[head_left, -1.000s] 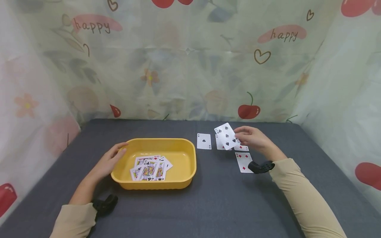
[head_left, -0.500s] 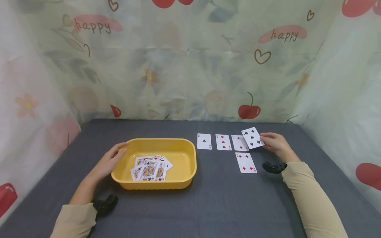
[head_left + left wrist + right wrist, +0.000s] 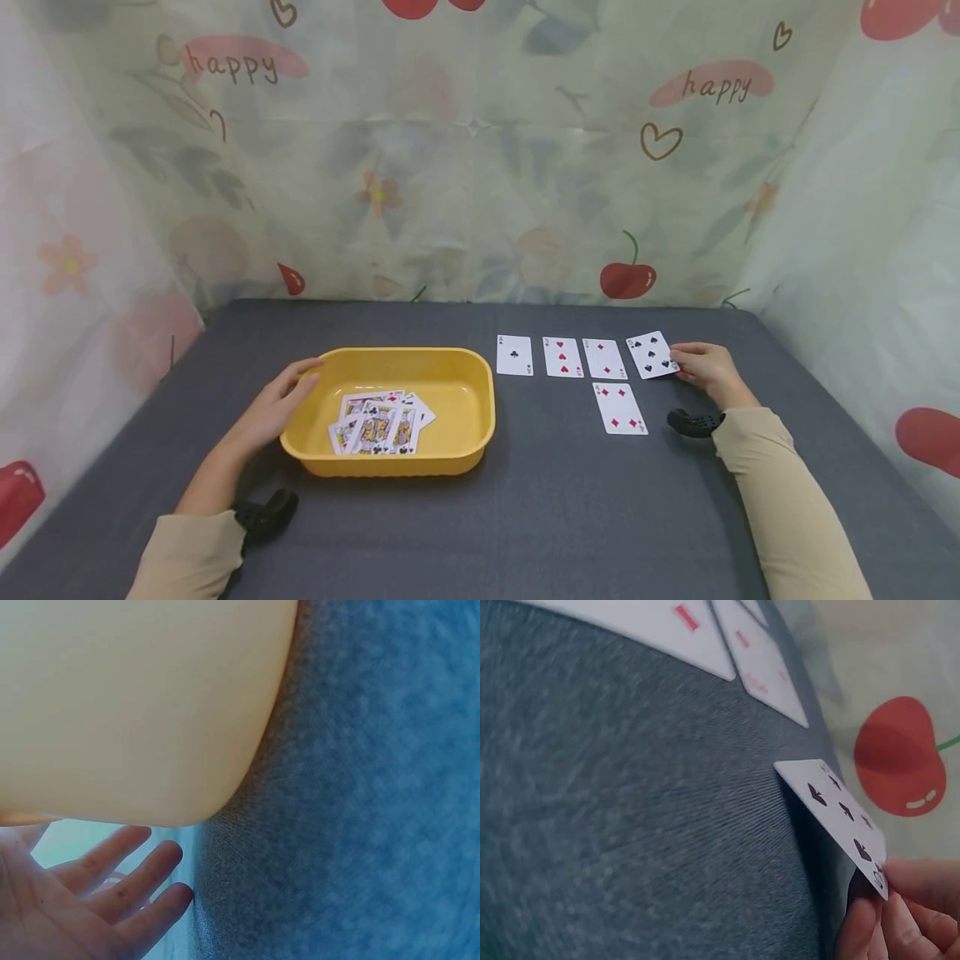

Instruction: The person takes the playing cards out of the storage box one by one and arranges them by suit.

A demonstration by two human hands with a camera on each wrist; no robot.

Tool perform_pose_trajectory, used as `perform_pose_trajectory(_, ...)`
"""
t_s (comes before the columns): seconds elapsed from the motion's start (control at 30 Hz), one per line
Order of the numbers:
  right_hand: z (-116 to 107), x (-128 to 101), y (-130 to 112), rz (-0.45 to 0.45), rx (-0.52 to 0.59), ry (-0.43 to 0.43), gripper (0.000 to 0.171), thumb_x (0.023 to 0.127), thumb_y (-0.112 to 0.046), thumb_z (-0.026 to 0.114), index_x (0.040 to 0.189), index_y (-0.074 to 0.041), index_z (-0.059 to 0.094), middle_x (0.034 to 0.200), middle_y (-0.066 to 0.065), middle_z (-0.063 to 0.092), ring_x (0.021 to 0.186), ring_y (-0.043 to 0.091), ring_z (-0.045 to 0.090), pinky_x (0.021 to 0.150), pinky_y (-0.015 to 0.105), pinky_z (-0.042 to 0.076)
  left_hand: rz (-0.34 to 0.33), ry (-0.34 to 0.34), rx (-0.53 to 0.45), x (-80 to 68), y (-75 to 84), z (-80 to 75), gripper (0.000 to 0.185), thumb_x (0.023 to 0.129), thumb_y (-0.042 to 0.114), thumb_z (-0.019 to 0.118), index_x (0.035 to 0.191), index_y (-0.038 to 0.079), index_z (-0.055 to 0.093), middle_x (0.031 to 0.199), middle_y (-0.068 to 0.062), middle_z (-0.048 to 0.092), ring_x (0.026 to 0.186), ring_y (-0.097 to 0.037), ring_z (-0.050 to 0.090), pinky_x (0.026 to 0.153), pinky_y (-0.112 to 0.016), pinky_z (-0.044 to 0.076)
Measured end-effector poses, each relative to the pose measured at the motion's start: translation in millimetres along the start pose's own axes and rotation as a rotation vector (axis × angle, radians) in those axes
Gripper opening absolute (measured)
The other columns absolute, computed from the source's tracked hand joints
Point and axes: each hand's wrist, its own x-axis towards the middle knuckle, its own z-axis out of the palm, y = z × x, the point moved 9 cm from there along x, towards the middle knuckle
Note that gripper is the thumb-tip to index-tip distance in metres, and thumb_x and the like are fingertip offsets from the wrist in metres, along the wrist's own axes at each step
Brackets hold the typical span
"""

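While my right hand [image 3: 705, 367] pinches the spade card [image 3: 652, 355] at the right end of the card row, its far edge lifted; my left hand [image 3: 273, 408] rests relaxed against the yellow tray [image 3: 480, 417].

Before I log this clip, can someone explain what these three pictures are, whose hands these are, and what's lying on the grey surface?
A person works with bare hands, no machine. The wide picture comes from a head-worn camera; the two close-ups come from wrist cameras. On the grey table stands a yellow tray with face cards in it. The left hand rests open against the tray's side. Beside the tray lie face-up cards. The right hand pinches a spade card at the row's end, its far edge tilted above the cloth.
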Motion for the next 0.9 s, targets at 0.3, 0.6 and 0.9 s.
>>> perform_pose_trajectory(0.3,-2.5,-7.5,-7.4,-0.031,-0.125,0.062,0.043,0.09,-0.014,0.053,0.124,0.013,0.05,0.077,-0.004,0.059,0.061,-0.004,0.052,0.059,0.015,0.049,0.001,0.004,0.007,0.6,-0.8,0.4,0.061,0.099,0.049,0.031,0.146,0.01,0.027,0.134,-0.024,0.04,0.113,-0.034,0.046,0.088,-0.04,0.042)
perform_pose_trajectory(0.6,2.8,-16.1,-22.7,-0.046,-0.19,0.071,0.043,0.092,-0.02,0.052,0.125,0.008,0.051,0.117,0.024,0.058,0.073,0.005,0.058,0.063,0.018,0.049,0.011,0.005,0.002,-0.3,0.5,-0.1,0.061,0.099,0.049,0.032,0.146,0.01,0.027,0.133,-0.024,0.041,0.113,-0.034,0.047,0.087,-0.038,0.043)
perform_pose_trajectory(0.9,55.8,-33.0,-72.9,-0.139,-0.168,-0.137,0.054,0.092,-0.036,0.056,0.132,-0.002,0.047,0.133,0.021,0.051,0.111,0.027,0.059,0.098,0.044,0.044,0.016,0.013,0.009,-0.1,0.6,-0.4,0.061,0.099,0.048,0.032,0.145,0.01,0.028,0.134,-0.025,0.04,0.113,-0.035,0.046,0.088,-0.041,0.041)
